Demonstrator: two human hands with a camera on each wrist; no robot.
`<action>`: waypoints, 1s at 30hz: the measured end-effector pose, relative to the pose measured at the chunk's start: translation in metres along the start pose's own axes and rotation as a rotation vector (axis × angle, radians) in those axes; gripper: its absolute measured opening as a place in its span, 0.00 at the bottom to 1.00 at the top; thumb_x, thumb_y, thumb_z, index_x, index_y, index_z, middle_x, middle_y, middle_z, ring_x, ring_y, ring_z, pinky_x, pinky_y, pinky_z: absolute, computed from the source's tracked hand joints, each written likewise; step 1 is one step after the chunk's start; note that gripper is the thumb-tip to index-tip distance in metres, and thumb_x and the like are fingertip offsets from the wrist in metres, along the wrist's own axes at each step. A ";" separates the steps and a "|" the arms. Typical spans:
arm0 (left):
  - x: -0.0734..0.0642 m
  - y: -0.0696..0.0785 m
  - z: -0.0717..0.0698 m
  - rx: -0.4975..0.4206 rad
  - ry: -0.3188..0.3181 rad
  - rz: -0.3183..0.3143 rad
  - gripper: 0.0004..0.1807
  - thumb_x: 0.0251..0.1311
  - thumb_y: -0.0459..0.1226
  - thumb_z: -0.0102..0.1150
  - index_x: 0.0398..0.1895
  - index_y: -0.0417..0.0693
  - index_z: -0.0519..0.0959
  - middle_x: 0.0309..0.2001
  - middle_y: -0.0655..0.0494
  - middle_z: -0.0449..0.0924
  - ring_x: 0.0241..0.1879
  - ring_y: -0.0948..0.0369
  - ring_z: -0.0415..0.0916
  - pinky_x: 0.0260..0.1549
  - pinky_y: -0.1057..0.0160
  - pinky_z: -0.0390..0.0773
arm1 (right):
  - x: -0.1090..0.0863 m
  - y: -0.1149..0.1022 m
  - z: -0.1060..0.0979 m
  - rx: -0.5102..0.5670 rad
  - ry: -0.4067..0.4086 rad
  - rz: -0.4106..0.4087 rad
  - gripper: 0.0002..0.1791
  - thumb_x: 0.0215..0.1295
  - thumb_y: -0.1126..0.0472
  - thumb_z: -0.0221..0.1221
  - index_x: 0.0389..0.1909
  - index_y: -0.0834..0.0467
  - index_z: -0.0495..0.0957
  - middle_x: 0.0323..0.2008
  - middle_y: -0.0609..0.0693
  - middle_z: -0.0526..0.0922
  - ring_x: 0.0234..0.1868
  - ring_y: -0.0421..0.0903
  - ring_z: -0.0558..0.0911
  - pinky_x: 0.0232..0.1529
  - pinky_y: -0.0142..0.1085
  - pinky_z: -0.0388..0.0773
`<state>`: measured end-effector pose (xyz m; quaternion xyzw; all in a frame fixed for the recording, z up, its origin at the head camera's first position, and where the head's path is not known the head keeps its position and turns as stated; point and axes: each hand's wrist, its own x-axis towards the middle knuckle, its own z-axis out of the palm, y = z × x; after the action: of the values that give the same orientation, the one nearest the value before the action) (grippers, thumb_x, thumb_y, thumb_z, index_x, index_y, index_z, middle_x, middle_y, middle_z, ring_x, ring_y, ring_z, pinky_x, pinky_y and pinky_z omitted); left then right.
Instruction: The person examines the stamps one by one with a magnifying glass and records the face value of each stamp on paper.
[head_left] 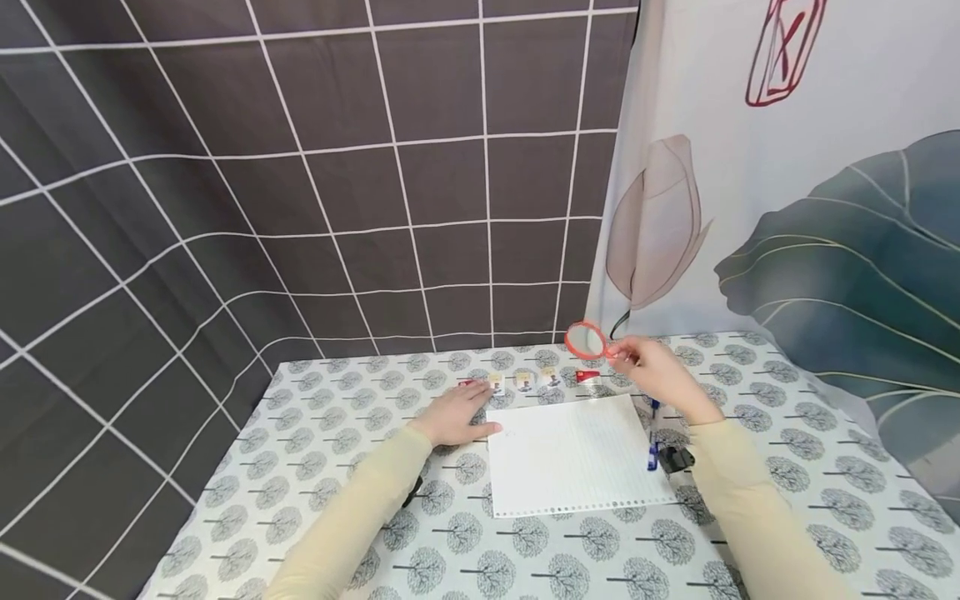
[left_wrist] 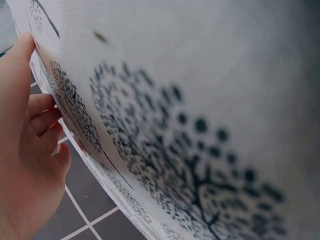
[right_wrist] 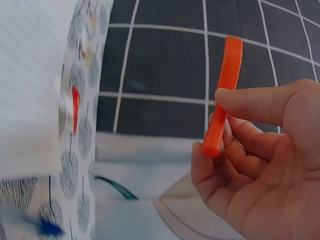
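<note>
My right hand holds a red-rimmed magnifying glass up above the far side of the table. In the right wrist view its orange-red handle is pinched between the thumb and fingers. My left hand rests on the tablecloth left of the paper, palm down. Its fingertips lie at the left end of a row of small cards, beside a pale yellow-and-white card; whether they touch it I cannot tell. Further right in the row are another pale card and a red-and-white card.
A lined sheet of paper with a punched near edge lies between my arms. Along its right side are a blue pen and a small black object. A dark checked curtain hangs behind the table.
</note>
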<state>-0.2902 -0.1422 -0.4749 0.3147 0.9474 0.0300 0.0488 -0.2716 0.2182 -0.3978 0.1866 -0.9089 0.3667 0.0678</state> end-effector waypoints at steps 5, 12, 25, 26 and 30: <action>0.000 0.003 -0.002 -0.005 0.002 0.004 0.44 0.71 0.64 0.43 0.77 0.41 0.60 0.77 0.47 0.57 0.77 0.52 0.52 0.75 0.54 0.53 | 0.008 -0.006 0.019 0.026 -0.002 -0.022 0.09 0.69 0.67 0.59 0.46 0.68 0.80 0.34 0.54 0.80 0.34 0.47 0.76 0.32 0.38 0.74; 0.004 0.001 0.001 -0.013 0.025 0.004 0.44 0.71 0.64 0.44 0.76 0.40 0.62 0.77 0.47 0.58 0.77 0.52 0.53 0.75 0.53 0.55 | 0.023 -0.018 0.046 0.035 0.007 -0.096 0.07 0.66 0.69 0.61 0.42 0.67 0.81 0.31 0.51 0.80 0.33 0.45 0.76 0.34 0.37 0.75; 0.007 -0.002 0.004 -0.006 0.046 -0.012 0.43 0.71 0.64 0.44 0.76 0.43 0.63 0.76 0.48 0.60 0.75 0.50 0.57 0.73 0.51 0.59 | 0.037 -0.037 0.082 0.101 -0.015 -0.081 0.06 0.66 0.67 0.62 0.40 0.65 0.81 0.30 0.51 0.80 0.32 0.45 0.76 0.34 0.36 0.75; 0.006 -0.002 0.004 -0.013 0.049 -0.014 0.43 0.71 0.64 0.45 0.76 0.43 0.64 0.76 0.48 0.60 0.74 0.49 0.59 0.73 0.51 0.60 | 0.037 -0.038 0.084 0.104 -0.020 -0.083 0.05 0.65 0.67 0.62 0.40 0.65 0.81 0.30 0.50 0.80 0.32 0.45 0.76 0.34 0.36 0.75; 0.005 -0.001 0.002 -0.033 0.056 -0.017 0.42 0.71 0.63 0.46 0.75 0.43 0.65 0.75 0.48 0.62 0.74 0.48 0.60 0.72 0.50 0.62 | 0.039 -0.041 0.092 0.096 -0.014 -0.082 0.05 0.65 0.67 0.62 0.40 0.64 0.82 0.30 0.49 0.79 0.31 0.44 0.75 0.33 0.35 0.74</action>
<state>-0.2942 -0.1399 -0.4770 0.3048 0.9505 0.0540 0.0278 -0.2899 0.1160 -0.4274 0.2291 -0.8823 0.4055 0.0672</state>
